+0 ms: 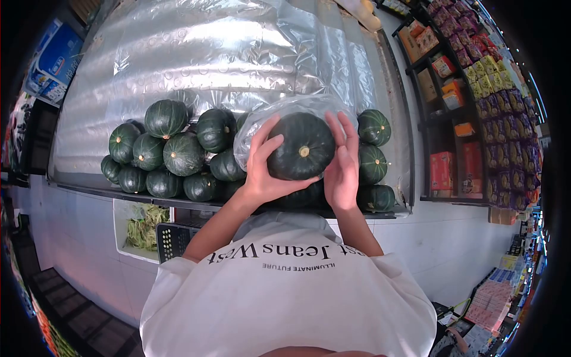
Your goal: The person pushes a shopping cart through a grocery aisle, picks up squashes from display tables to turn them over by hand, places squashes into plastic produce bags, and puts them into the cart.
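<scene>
A round dark green pumpkin (301, 146), its pale stem end turned toward me, is held between my two hands above the front edge of the display. My left hand (262, 169) cups its left side and underside, with the fingers bent around it. Against the right side rests my right hand (343, 160), its fingers fairly straight. A clear plastic bag (247, 134) spreads behind and around the pumpkin; how much of the pumpkin is inside it I cannot tell. More green pumpkins (182, 153) are piled to the left, and several others (373, 128) are stacked to the right.
Silver sheeting (196, 47) covers the display surface beyond the pumpkins. Below its front edge are a white crate (122, 229) of leafy greens and a black crate (172, 241). Dark shelving (425, 101) with packaged goods stands right, and a blue box (59, 56) sits far left.
</scene>
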